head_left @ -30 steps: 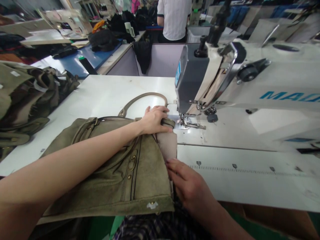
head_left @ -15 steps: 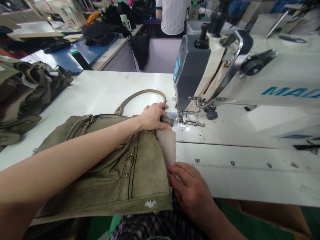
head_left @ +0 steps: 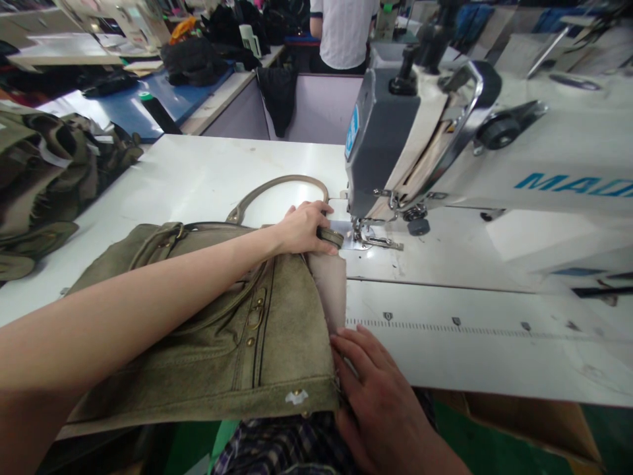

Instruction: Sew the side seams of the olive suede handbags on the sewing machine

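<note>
firstly, worktop [head_left: 198, 178]: white, bearing the lot. sewing machine [head_left: 484, 171]: white, grey at the front, standing at right. bag [head_left: 291, 323]: olive, handled, laid flat left of the presser foot [head_left: 357, 232]; its lower end seems to overhang the near edge. right hand [head_left: 380, 382]: fingers close together at the bag's side edge; whether they pinch cannot be told. left hand [head_left: 304, 227]: fingers narrowed on a short tab [head_left: 335, 237] at the bag's top corner.

faults possible: the overhang might drag the bag askew; the pale panel [head_left: 329, 284], jutting past the olive side, might fold if pushed from one end; the left fingers, near the presser foot, could be caught should they slide right.

surroundings: person [head_left: 346, 36], white-shirted, beyond the worktop; pile of olive pieces [head_left: 54, 171], at left; thread cone [head_left: 159, 113], dark, green-topped. in the way: left forearm [head_left: 163, 300], covering part of the bag; handle [head_left: 281, 178], looped close to the sewing machine.
</note>
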The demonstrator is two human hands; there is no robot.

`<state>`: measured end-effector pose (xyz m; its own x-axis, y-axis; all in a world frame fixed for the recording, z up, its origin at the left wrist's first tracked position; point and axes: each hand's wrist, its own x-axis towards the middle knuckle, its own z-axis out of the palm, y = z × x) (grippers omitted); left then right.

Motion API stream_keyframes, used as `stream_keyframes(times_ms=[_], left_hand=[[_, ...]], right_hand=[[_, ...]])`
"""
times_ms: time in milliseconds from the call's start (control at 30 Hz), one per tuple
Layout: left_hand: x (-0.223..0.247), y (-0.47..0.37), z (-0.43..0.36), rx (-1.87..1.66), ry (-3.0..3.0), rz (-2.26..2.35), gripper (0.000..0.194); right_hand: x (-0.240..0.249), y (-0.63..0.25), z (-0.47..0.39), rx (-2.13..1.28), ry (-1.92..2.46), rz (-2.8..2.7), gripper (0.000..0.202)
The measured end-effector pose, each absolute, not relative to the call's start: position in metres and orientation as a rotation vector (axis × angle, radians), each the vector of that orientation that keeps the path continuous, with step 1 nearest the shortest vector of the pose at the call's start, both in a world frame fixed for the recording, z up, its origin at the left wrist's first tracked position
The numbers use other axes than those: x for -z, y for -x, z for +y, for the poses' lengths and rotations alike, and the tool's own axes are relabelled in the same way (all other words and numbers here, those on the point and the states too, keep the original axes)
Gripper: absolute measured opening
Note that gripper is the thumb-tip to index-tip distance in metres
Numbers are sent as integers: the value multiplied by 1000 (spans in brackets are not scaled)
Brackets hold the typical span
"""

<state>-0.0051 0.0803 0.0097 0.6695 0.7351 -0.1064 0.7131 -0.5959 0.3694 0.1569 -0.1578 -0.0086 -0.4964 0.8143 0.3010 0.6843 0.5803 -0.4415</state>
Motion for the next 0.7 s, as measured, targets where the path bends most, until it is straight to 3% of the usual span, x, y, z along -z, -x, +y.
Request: stream_keyframes(times_ms=[267, 500, 700], left_hand=[[-12, 8, 77, -105, -2486, 1104, 38], [-8, 1, 67, -222, -2481, 1266, 30], [-9, -18, 118, -225, -2540, 1306, 31]], right_hand=[[30, -152, -156, -28, 1153, -2214, 33], [21, -171, -146, -91, 1086, -2319, 35], [21, -182, -98, -110, 1174, -2275, 33]])
